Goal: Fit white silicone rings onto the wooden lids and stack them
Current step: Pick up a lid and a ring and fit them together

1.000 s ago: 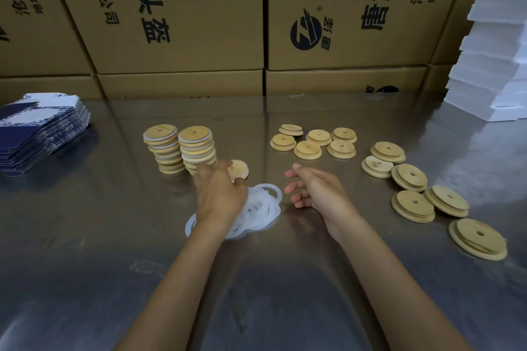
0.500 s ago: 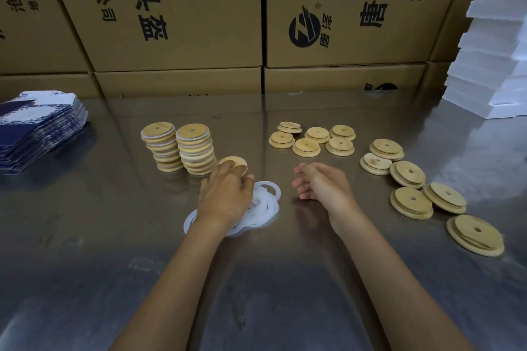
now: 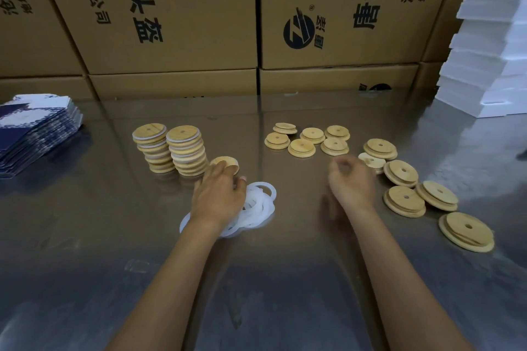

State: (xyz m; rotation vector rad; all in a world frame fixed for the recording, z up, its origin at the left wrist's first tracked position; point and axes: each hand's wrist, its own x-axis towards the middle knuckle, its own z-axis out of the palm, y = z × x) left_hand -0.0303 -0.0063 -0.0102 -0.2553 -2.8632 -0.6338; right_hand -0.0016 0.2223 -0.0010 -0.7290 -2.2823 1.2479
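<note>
My hands are apart over the steel table (image 3: 85,236), lids and rings around them.

My left hand (image 3: 218,196) holds a wooden lid (image 3: 228,163) above the pile of white rings (image 3: 258,202), beside two finished stacks (image 3: 171,149). My right hand (image 3: 352,182), blurred, loosely curled and empty, hovers near the loose lids (image 3: 400,172).

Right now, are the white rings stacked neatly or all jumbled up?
Jumbled. The white rings lie in a loose, overlapping heap on the table, partly under the left hand.
</note>
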